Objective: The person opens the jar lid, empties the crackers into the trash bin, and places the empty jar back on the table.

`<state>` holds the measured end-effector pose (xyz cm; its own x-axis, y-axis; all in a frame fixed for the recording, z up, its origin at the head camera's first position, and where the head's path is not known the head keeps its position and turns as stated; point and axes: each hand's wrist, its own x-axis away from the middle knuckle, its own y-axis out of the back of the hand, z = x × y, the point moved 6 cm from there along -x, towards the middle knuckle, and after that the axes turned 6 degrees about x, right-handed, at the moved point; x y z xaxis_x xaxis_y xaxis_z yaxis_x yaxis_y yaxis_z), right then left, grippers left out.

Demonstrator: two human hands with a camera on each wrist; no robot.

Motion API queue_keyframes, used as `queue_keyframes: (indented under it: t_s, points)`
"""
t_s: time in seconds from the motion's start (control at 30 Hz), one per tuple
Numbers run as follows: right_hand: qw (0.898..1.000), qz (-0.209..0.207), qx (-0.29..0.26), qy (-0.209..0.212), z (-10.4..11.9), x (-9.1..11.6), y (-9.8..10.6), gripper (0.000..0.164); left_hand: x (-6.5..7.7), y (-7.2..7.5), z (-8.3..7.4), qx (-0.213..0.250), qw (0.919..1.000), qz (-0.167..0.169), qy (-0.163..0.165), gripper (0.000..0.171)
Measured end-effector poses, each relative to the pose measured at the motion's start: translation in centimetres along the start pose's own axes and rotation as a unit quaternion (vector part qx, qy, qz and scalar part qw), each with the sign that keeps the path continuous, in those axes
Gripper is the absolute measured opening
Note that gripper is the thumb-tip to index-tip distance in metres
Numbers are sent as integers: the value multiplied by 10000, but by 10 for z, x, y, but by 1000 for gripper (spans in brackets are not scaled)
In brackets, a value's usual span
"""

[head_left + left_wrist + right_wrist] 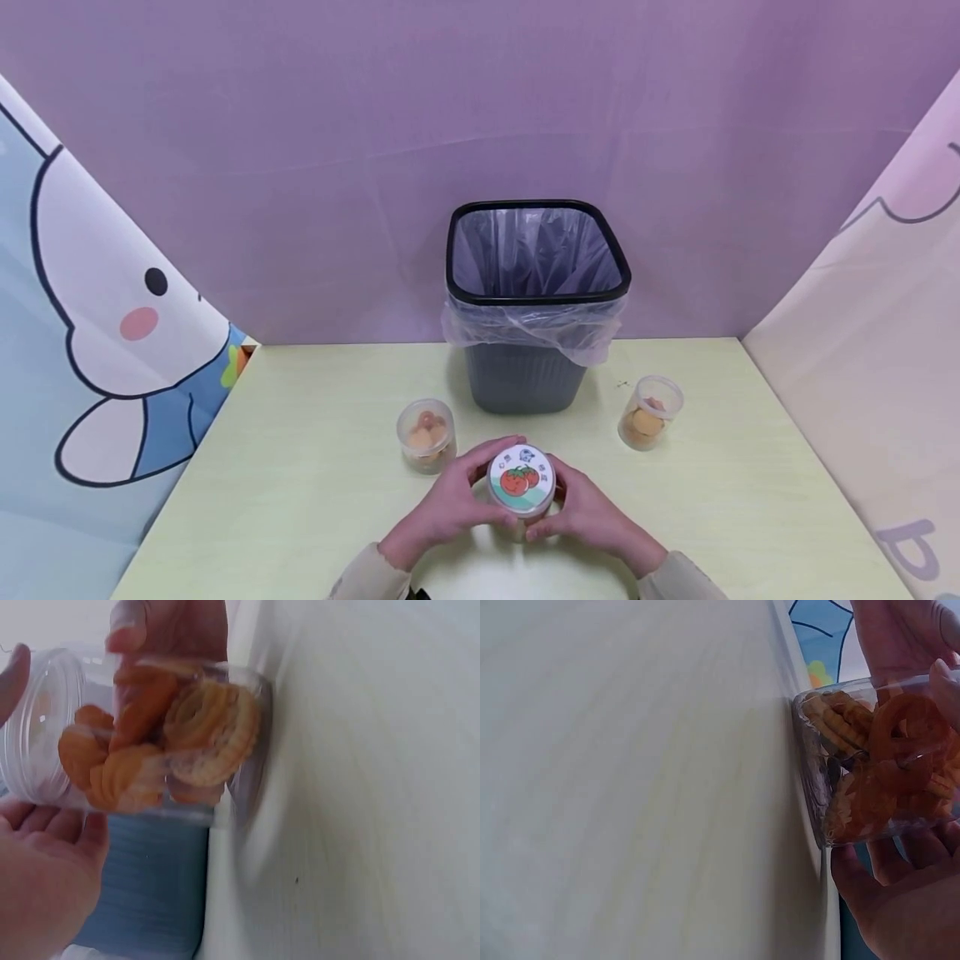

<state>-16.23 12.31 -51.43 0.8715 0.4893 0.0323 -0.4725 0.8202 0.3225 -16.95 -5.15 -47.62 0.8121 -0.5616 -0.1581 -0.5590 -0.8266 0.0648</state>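
In the head view, a clear plastic jar with a round lid (521, 479) printed with tomatoes stands on the table near its front. My left hand (459, 504) grips the jar from the left, thumb at the near side and fingers round the far side. From the other side my right hand (588, 512) holds it too, its thumb low on the front. Ridged cookies (202, 727) show through the jar wall in the left wrist view. The right wrist view shows the jar's base (814, 772) right at the tabletop, with ring-shaped and ridged cookies (907, 742) inside.
Behind the hands stands a grey trash bin (525, 379) with a black rim and a clear liner. A lidless jar of cookies (427, 437) is left of the hands; another open jar (650, 412) stands to the right. Printed cloth (862, 333) borders the table (300, 467).
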Motion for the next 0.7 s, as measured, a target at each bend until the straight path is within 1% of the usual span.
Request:
queue_keyframes:
  t_s: [0.23, 0.47, 0.6, 0.7]
  points:
    - [10000, -41, -43, -60, 1, -1, -1, 88, 5, -4, -4, -86, 9990, -441, 69, 88]
    - [10000, -66, -73, -1, 0, 0, -1, 89, 11, -10, -6, -151, 9956, -900, 232, 89]
    - [9999, -53, -117, 37, 0, 1, -1, 90, 12, -12, -7, -48, 9944, -1035, 219, 89]
    - [9999, -35, -114, 36, 1, 1, -2, 90, 13, -13, -7, 29, 9946, -1024, 177, 90]
